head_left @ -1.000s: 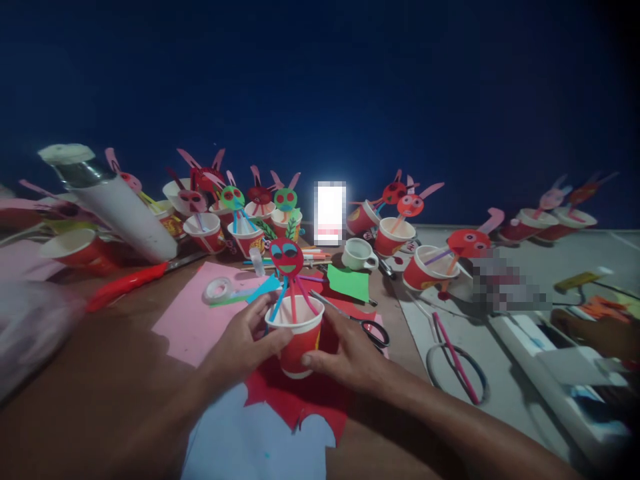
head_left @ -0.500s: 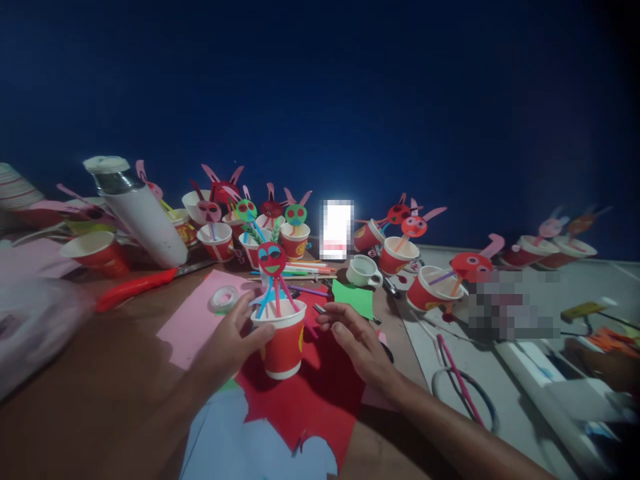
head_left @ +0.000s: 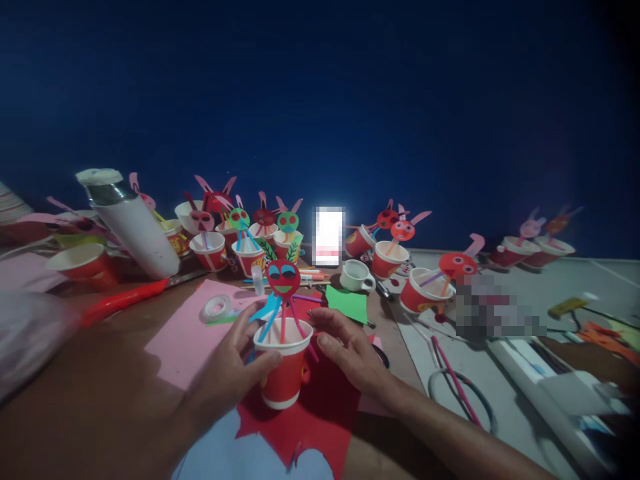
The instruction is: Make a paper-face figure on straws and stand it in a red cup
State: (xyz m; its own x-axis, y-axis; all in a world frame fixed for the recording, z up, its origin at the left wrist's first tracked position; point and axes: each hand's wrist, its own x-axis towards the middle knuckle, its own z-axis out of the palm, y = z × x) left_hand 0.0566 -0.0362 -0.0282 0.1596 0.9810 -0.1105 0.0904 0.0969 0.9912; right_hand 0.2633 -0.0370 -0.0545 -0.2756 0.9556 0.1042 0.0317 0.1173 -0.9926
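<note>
A red paper cup [head_left: 283, 380] with a white rim stands in front of me, close over the red paper sheet. From it rises a round red paper face [head_left: 283, 277] with blue eyes and two green leaf-like ears, set on blue and pink straws [head_left: 283, 320]. My left hand [head_left: 247, 357] grips the cup's left side, thumb across the front and the other fingers partly hidden behind it. Just right of the rim is my right hand [head_left: 345, 343], its fingers loosely curved and apart, holding nothing I can see. Whether its fingertips touch the cup is unclear.
Beneath lie red paper [head_left: 330, 413], pink paper [head_left: 175, 333] with a tape roll [head_left: 217, 309], and green paper [head_left: 346, 305]. Behind are several decorated cups, a white flask [head_left: 133, 227], a red-handled knife [head_left: 125, 301], a mug [head_left: 357, 275] and a bright phone-like screen [head_left: 329, 235].
The cup with its red face now appears lower and slightly further right, my left hand moving with it. My right hand stays beside it. The whole view has shifted a little.
</note>
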